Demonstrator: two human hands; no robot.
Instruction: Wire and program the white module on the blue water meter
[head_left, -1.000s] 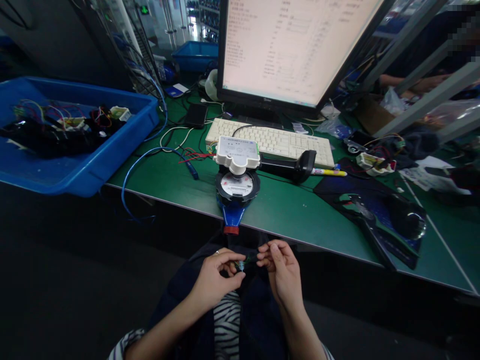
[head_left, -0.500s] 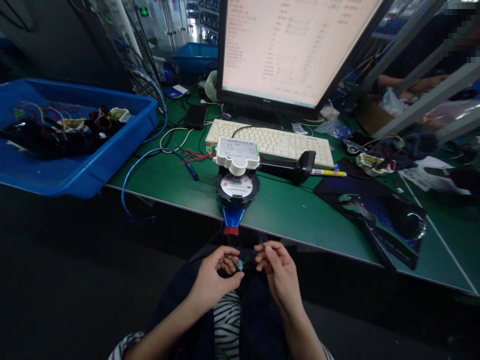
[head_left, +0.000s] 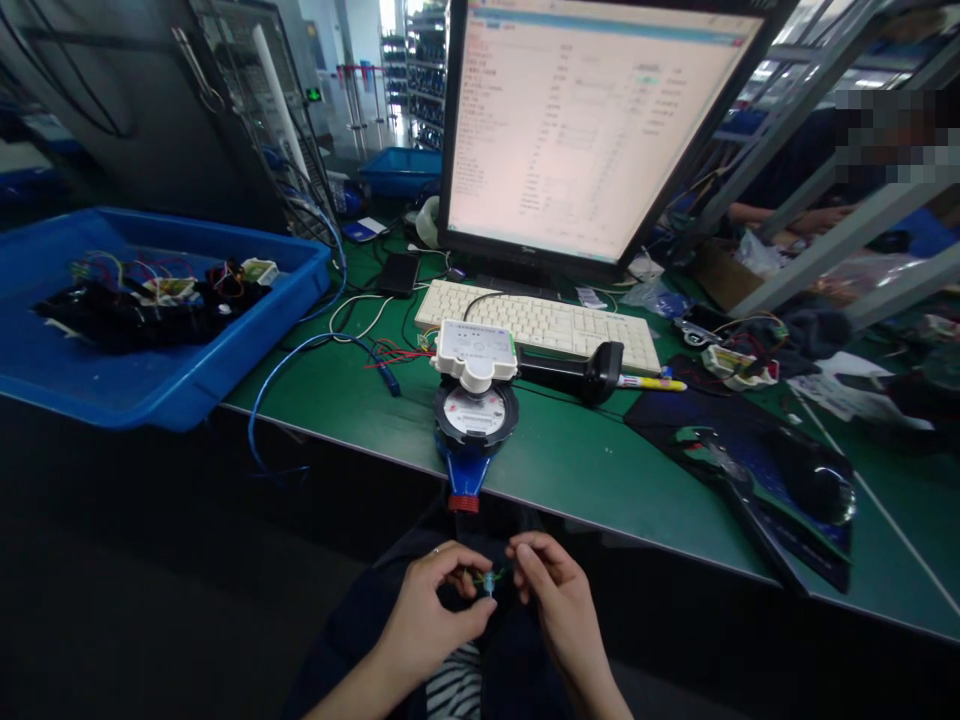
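Observation:
Over my lap, my left hand (head_left: 427, 605) pinches a small light-blue part (head_left: 489, 582) with thin green and yellow wires. Beside it on the right, my right hand (head_left: 551, 590) has its thumb and forefinger brought close together near the wire ends; whether anything lies between those fingertips is too small to tell. Beyond both hands, a blue meter body (head_left: 466, 472) with a red threaded end juts over the table's front edge. Its round dial (head_left: 475, 412) faces up, and a white plastic box (head_left: 476, 352) with red wires sits behind the dial.
A cream keyboard (head_left: 555, 325) lies below a monitor (head_left: 592, 130). Right of the meter are a black scanner (head_left: 585, 374), a yellow marker (head_left: 660, 384) and a dark mat (head_left: 720, 440) with tools. At left stands a blue bin (head_left: 150, 405). A person's arm (head_left: 817, 218) shows at upper right.
The view has tilted up, so the table and hands appear lower. My left hand still pinches the blue part, and my right hand stays beside it.

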